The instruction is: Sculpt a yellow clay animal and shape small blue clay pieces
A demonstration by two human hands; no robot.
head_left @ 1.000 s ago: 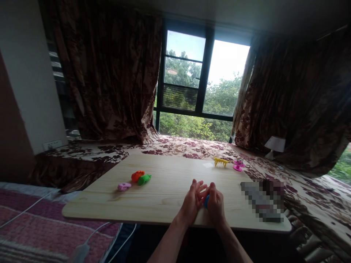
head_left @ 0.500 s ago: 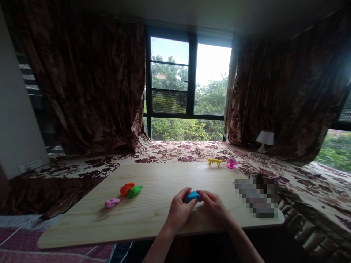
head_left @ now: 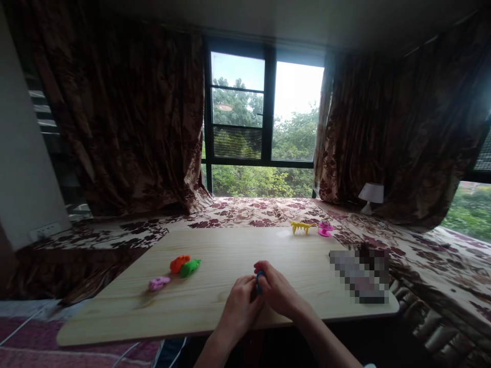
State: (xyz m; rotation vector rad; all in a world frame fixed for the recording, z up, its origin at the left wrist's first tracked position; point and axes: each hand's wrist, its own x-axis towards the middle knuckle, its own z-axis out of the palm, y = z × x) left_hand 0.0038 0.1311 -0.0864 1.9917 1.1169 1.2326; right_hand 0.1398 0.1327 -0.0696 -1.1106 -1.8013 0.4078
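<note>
A lump of blue modelling clay (head_left: 260, 281) is held between my two hands above the near middle of the table, with most of it hidden by the fingers. My left hand (head_left: 241, 301) is closed around its left side, knuckles up. From the right, my right hand (head_left: 279, 292) grips it with curled fingers, and a strip of blue shows between them. Off to the left lie an orange clay lump (head_left: 178, 264), a green clay lump (head_left: 190, 268) touching it, and a pink clay piece (head_left: 158, 283) nearer to me.
At the far edge of the wooden table (head_left: 222, 245) stand a yellow animal-shaped figure (head_left: 301, 226) and a bright pink object (head_left: 325, 230). A pixelated item (head_left: 360, 276) lies at the right edge. Beyond are a small white lamp (head_left: 371, 194) and a flower-patterned window seat (head_left: 245, 212).
My hands have come closer together and turned, my right hand now wrapping over the blue clay. Much less of the clay shows. The view has shifted slightly; the other objects stay in place.
</note>
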